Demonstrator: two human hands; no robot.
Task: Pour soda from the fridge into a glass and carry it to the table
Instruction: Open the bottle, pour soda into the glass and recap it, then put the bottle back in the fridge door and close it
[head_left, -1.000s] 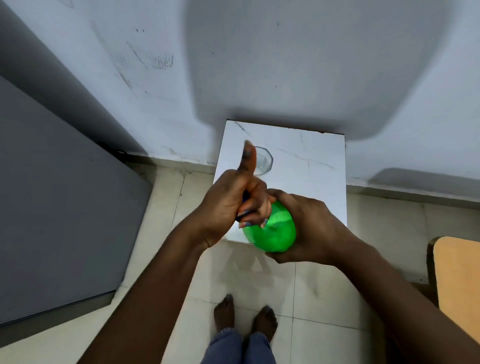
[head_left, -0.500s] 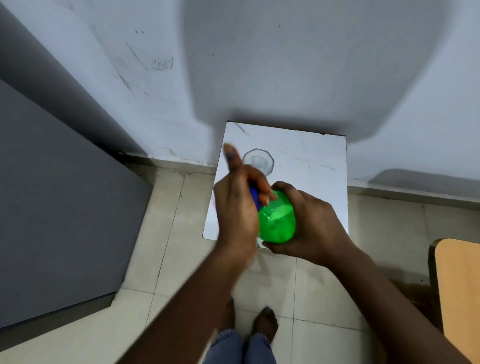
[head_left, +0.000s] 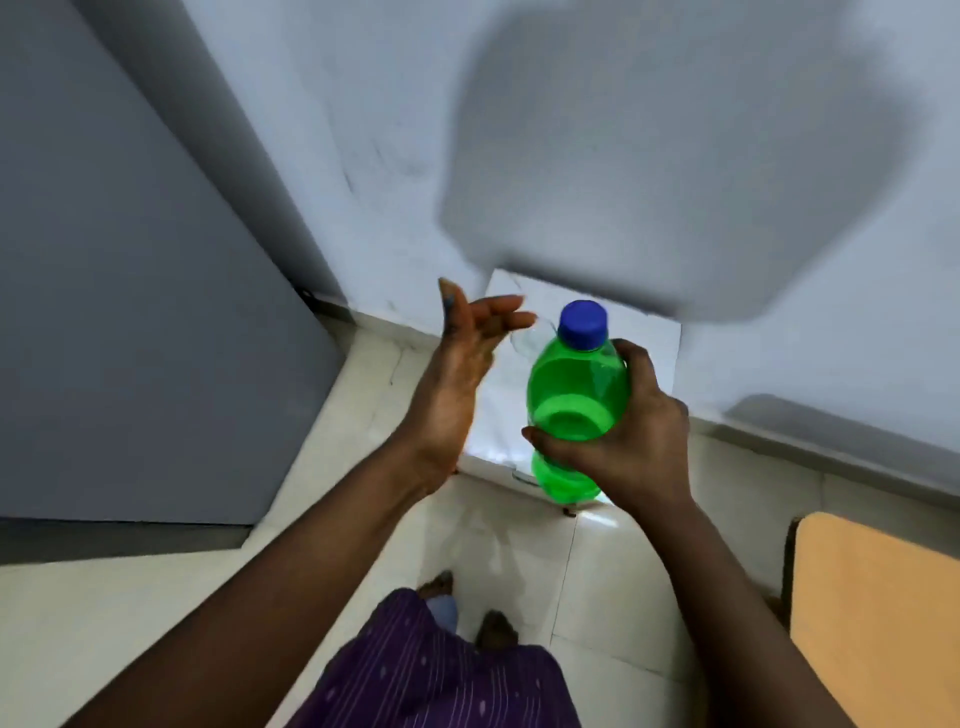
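Note:
A green soda bottle (head_left: 574, 384) with a blue cap (head_left: 583, 323) on it is upright in my right hand (head_left: 628, 441), which grips it around the middle. My left hand (head_left: 462, 369) hovers to the left of the bottle, fingers spread, holding nothing and apart from the cap. Behind the two hands a small white table (head_left: 649, 332) stands against the wall. On it a clear glass (head_left: 530, 340) is faintly visible between my left fingers and the bottle, mostly hidden and blurred.
The grey fridge (head_left: 130, 312) fills the left side. A wooden tabletop (head_left: 878, 613) juts in at the lower right. Pale floor tiles (head_left: 519, 551) lie below the hands, with my feet and purple clothing at the bottom. A light wall is behind the white table.
My left hand has come off the blue cap and opened to the left. The bottle has swung upright, so its cap shows. The camera has shifted closer.

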